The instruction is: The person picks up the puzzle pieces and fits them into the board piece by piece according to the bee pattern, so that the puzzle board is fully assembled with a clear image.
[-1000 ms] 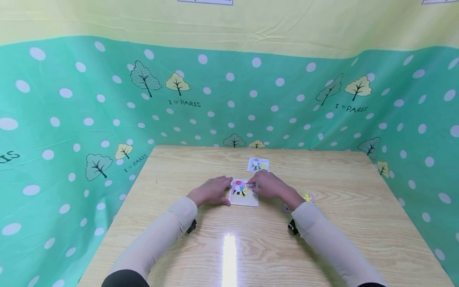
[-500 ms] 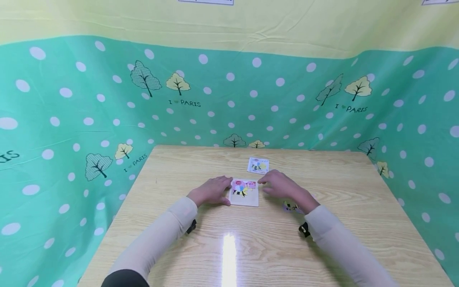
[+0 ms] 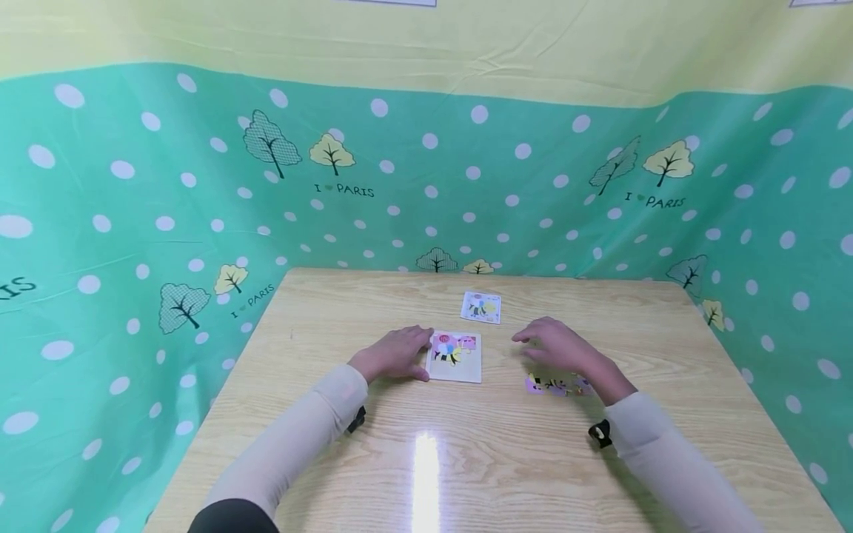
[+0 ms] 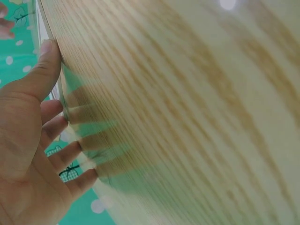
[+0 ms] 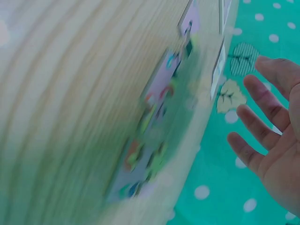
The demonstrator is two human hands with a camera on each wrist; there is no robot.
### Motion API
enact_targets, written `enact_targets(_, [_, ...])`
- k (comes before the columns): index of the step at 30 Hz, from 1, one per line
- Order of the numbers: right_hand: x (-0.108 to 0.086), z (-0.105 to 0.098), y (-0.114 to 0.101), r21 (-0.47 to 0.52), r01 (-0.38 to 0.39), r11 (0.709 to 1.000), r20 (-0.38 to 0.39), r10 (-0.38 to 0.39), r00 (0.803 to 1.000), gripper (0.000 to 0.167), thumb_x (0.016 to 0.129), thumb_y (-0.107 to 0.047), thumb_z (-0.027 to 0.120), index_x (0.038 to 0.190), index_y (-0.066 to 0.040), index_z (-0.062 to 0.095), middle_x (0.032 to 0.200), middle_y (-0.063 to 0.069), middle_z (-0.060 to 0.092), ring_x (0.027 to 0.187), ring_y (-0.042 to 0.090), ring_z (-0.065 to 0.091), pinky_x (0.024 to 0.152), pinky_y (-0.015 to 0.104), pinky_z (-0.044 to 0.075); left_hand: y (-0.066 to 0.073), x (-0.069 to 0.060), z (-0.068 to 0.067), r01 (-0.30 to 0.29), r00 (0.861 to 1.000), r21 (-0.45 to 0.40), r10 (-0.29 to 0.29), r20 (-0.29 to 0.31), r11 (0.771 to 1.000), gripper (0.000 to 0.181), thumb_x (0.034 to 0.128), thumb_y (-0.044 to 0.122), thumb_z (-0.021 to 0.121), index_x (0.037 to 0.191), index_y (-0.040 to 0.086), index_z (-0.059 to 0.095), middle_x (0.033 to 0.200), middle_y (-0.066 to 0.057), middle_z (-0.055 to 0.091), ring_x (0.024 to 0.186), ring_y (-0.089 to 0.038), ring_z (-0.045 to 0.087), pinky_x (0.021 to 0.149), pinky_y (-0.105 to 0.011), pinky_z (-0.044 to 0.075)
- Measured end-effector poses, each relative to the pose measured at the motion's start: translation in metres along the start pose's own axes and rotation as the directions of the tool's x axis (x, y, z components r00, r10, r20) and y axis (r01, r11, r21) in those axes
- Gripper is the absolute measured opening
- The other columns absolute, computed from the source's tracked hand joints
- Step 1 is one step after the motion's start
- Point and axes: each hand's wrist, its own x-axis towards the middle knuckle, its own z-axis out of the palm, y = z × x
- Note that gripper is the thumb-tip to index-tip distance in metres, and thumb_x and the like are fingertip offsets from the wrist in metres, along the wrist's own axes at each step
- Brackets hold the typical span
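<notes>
Tray (image 3: 464, 373), mid-surface (image 3: 360, 474): upper part was filled, lower bare; apparently half done. Left hand (image 3: 395, 351), nine o'clock of it: lay spread, touching its edge. Right hand (image 3: 558, 345), three o'clock: was loosely open, empty. Pieces (image 3: 535, 385), four o'clock: seemingly remained to fit; partly covered, uncountable. Card (image 3: 481, 307), one o'clock: print was indistinct.

Curtained-off booth, wider room type unclear. Green polka-dot fabric (image 3: 400, 222), tree prints (image 3: 331, 151), PARIS lettering (image 3: 353, 191), enclosing wood-grain counter (image 3: 313, 348) on three sides; lamp glare (image 3: 426, 481) on top.
</notes>
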Motion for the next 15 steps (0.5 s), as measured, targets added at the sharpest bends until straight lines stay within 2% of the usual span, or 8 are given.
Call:
enact_targets(6, [-0.016, -0.001, 0.016, 0.017, -0.007, 1.0, -0.015, 0.007, 1.0, 0.027, 0.093, -0.01, 0.071, 0.12, -0.005, 0.074, 0.111, 0.01, 0.077, 0.105, 0.031, 0.069, 0.1, 0.056, 0.054, 0.001, -0.001, -0.002, 0.002, 1.0, -0.007, -0.002, 0.008, 1.0, 0.104, 0.0846, 0.063, 0.071, 0.16, 0.006, 0.028, 0.166, -0.011, 0.034, 0.155, -0.033, 0.029, 0.128, -0.051, 0.027])
enact_targets(11, [-0.029, 0.0, 0.028, 0.009, -0.046, 0.999, -0.005, 0.046, 0.999, 0.028, 0.093, -0.011, 0.071, 0.121, -0.006, 0.074, 0.101, 0.003, 0.076, 0.097, 0.024, 0.069, 0.09, 0.05, 0.058, 0.002, -0.002, -0.003, -0.004, 1.0, -0.006, 0.004, 0.005, 1.0, 0.103, 0.0848, 0.062, 0.072, 0.16, 0.005, 0.029, 0.165, -0.011, 0.035, 0.155, -0.033, 0.029, 0.127, -0.052, 0.028])
enact_targets(15, [-0.038, -0.001, 0.037, -0.009, -0.069, 0.998, -0.01, 0.069, 0.998, 0.028, 0.093, -0.01, 0.072, 0.12, -0.007, 0.074, 0.099, 0.0, 0.074, 0.095, 0.022, 0.067, 0.088, 0.048, 0.058, 0.002, -0.001, -0.003, -0.002, 1.0, 0.003, 0.002, 0.005, 1.0, 0.103, 0.0846, 0.062, 0.071, 0.16, 0.006, 0.029, 0.165, -0.011, 0.035, 0.155, -0.032, 0.029, 0.127, -0.051, 0.028])
